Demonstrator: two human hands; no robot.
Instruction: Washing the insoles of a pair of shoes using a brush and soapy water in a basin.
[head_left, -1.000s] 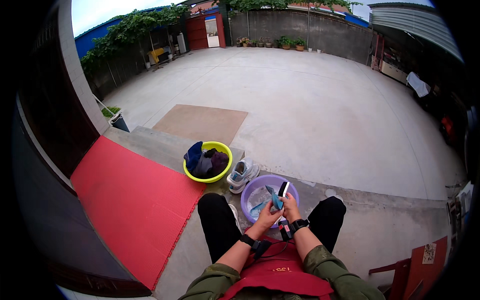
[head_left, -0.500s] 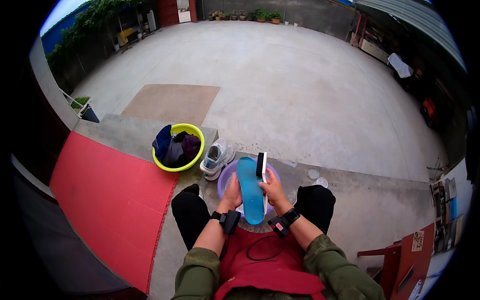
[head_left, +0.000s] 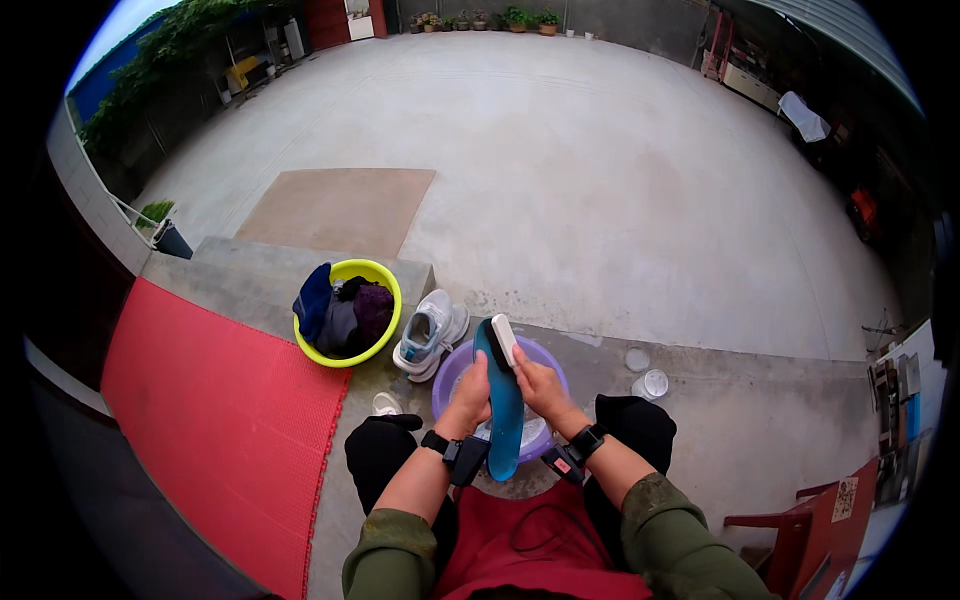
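Note:
My left hand [head_left: 470, 396] is closed on the edge of a blue shoe insole [head_left: 507, 432], which stands tilted on end. My right hand [head_left: 541, 388] grips a scrubbing brush [head_left: 505, 338] with a white back. Its black bristles press against the upper end of the insole, and the white back faces up. Both hands are over a purple basin [head_left: 556, 366], whose inside is mostly hidden by hands and insole. Just left of the basin, a pair of white and grey shoes [head_left: 437, 325] rests on the concrete.
A yellow-green basin [head_left: 394, 301] of dark clothes stands left of the shoes, beside red matting [head_left: 220, 420]. Two small white containers [head_left: 650, 385] sit right of the purple basin. A red wooden stool [head_left: 820, 525] is at the lower right. Beyond the step's edge lies a concrete yard [head_left: 600, 180].
My right hand has turned the brush from edge-on beside the insole to bristles down on its upper end. The insole has tilted and dropped slightly toward me. The view has shifted a little.

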